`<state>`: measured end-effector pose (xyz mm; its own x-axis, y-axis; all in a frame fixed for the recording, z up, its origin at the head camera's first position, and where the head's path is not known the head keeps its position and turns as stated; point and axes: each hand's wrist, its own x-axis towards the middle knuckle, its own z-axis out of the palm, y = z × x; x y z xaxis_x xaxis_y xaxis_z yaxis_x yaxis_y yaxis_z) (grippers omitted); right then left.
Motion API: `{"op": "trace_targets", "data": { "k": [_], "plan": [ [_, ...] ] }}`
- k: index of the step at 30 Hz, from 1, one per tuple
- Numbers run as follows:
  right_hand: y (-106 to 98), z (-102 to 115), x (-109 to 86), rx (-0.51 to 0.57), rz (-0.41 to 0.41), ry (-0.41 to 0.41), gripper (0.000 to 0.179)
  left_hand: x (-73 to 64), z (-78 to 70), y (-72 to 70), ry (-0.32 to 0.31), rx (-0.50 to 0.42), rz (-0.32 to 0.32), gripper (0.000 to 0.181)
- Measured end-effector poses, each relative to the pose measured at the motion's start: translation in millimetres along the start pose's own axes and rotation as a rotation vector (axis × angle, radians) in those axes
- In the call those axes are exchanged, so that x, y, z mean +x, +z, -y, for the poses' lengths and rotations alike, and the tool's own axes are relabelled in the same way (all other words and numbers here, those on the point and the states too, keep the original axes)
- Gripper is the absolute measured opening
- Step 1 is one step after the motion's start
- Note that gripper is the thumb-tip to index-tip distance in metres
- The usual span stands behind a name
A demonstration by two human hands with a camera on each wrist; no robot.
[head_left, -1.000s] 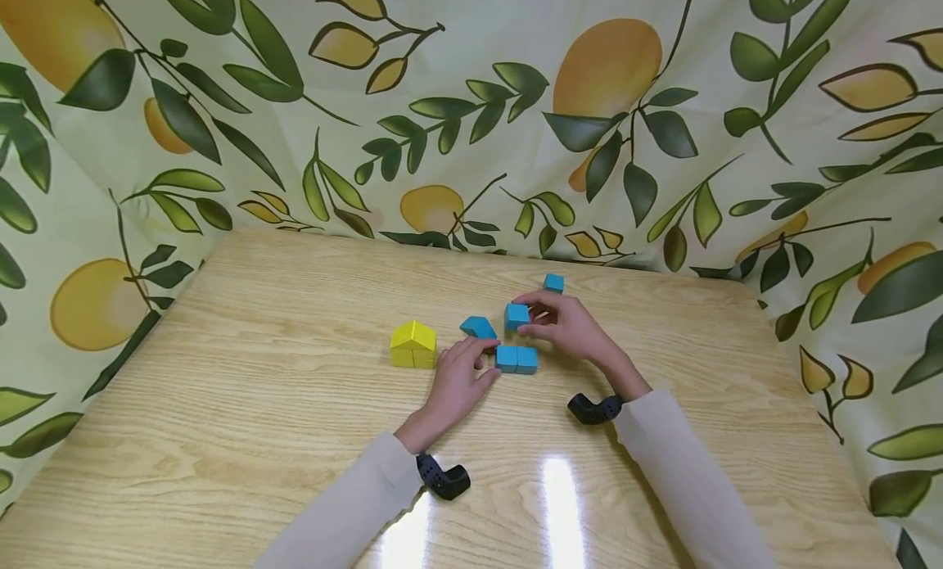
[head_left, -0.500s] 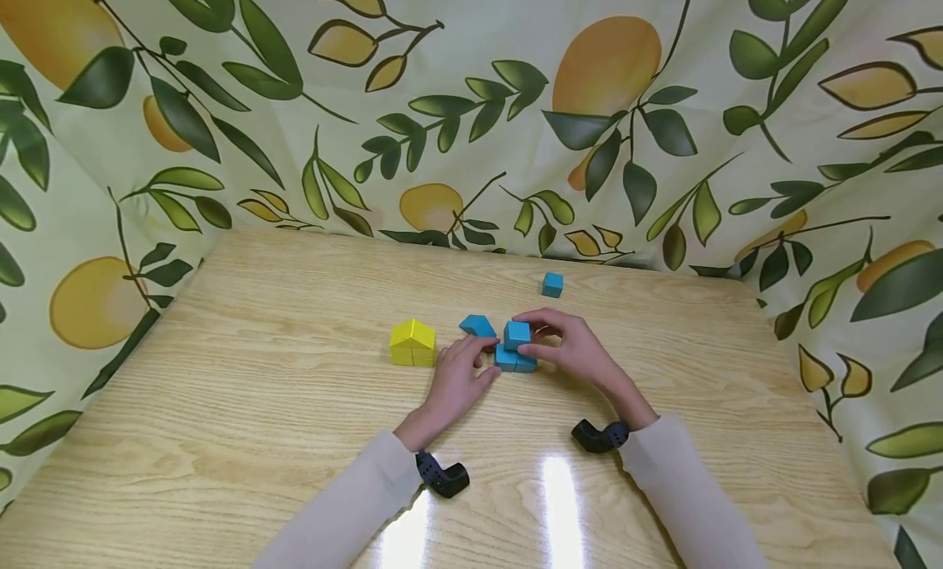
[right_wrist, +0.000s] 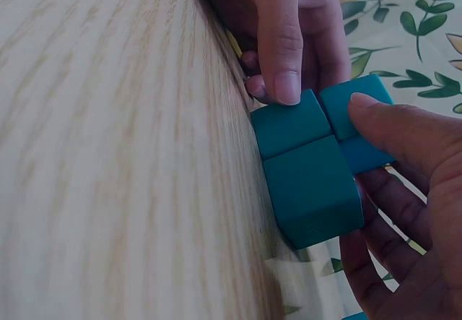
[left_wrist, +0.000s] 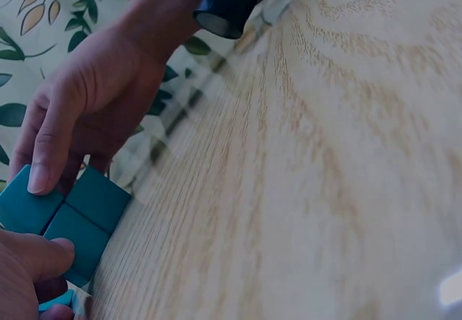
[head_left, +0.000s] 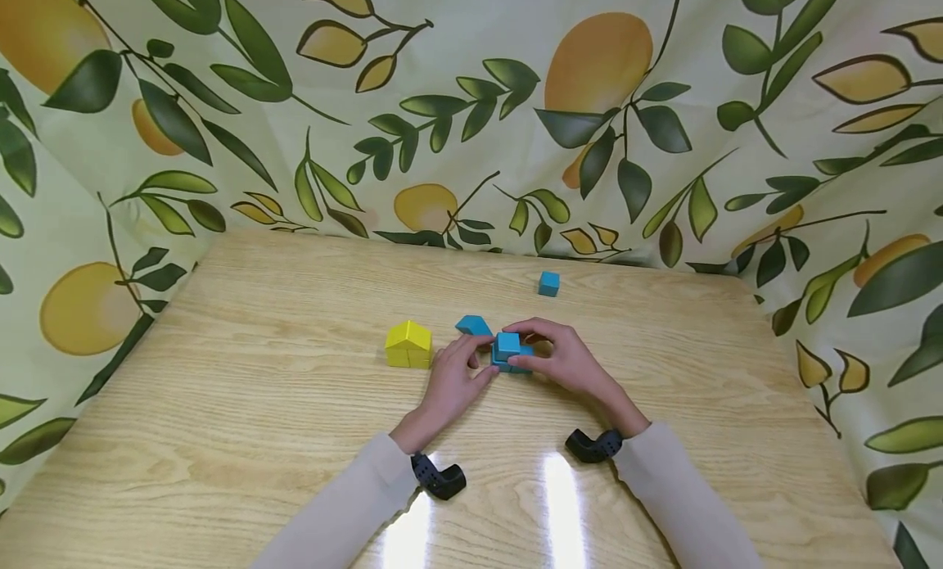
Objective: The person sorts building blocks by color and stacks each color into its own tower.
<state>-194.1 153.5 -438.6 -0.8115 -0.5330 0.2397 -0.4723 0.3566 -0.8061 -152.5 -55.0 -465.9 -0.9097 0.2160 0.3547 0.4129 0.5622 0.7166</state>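
Note:
Two blue cubes stand side by side on the table; the right lower cube [right_wrist: 314, 190] shows best in the right wrist view. My left hand [head_left: 451, 382] steadies the left lower cube [left_wrist: 81, 244] between its thumb and fingers. With thumb and fingertips, my right hand [head_left: 563, 358] pinches an upper blue cube [head_left: 507, 345], which sits over the left lower cube. In the right wrist view the right thumb [right_wrist: 382, 114] lies across this upper cube. Behind the left fingers lies a blue slant-sided block [head_left: 472, 325], partly hidden.
A small yellow house of blocks [head_left: 408, 345] stands left of my left hand. Farther back on the wooden table [head_left: 295, 307] is a single blue cube [head_left: 548, 283]. A leaf-and-fruit patterned cloth [head_left: 471, 143] hangs along the back and sides.
My right hand has brought the upper cube forward, down and left, onto the lower pair. The left hand has stayed at the left lower cube.

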Motion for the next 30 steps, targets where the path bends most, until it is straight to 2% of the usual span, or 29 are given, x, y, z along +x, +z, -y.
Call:
{"op": "trace_targets", "data": {
  "k": [7, 17, 30],
  "plan": [
    [1.9, 0.8, 0.2, 0.011, -0.003, -0.010, 0.038, 0.2, 0.3, -2.2, 0.026, -0.062, -0.025, 0.043],
    [3.3, 0.8, -1.0, -0.006, -0.009, 0.012, 0.038, 1.6, 3.7, -1.7, 0.104, -0.093, -0.049, 0.046],
    [4.1, 1.1, -0.2, -0.013, -0.013, -0.005, 0.038, 0.4, 4.3, -1.7, 0.105, -0.135, -0.064, 0.054]
  ]
}}
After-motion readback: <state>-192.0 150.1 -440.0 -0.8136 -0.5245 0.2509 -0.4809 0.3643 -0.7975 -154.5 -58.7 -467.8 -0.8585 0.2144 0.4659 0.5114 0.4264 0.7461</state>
